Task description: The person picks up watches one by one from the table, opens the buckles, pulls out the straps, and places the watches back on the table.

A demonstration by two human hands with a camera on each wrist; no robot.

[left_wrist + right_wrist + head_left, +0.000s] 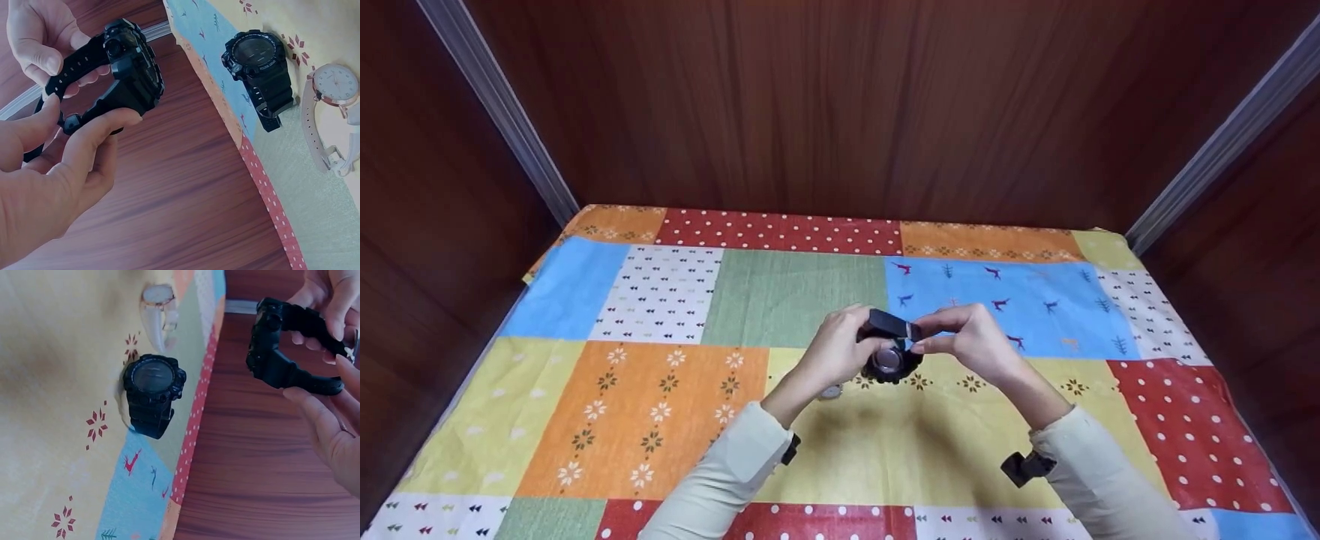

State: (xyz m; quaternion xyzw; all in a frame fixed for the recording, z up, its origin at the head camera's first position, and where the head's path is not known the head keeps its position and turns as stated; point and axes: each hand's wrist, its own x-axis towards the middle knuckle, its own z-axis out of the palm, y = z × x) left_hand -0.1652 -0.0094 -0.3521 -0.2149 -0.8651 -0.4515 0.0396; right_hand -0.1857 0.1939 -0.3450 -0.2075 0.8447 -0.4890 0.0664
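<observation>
A black digital wristwatch [132,67] with a chunky case is raised above the table between both hands. My left hand [840,341] grips one part of its strap, with fingers along the case side in the left wrist view. On the strap near the buckle, my right hand [971,337] pinches with thumb and fingertips. The strap curves into a loop, its row of holes showing in the left wrist view. Beneath lies a second black digital watch [152,382], face up. Beside that one is a white-strapped watch [334,84] with a rose-gold rim, mostly hidden by my left arm in the head view.
A patchwork-patterned cloth [660,420] covers the table. Dark wood panels [840,105] rise behind it and at both sides, with metal strips [1222,127] at the corners. A black wrist strap mount [1027,469] sits on the right sleeve.
</observation>
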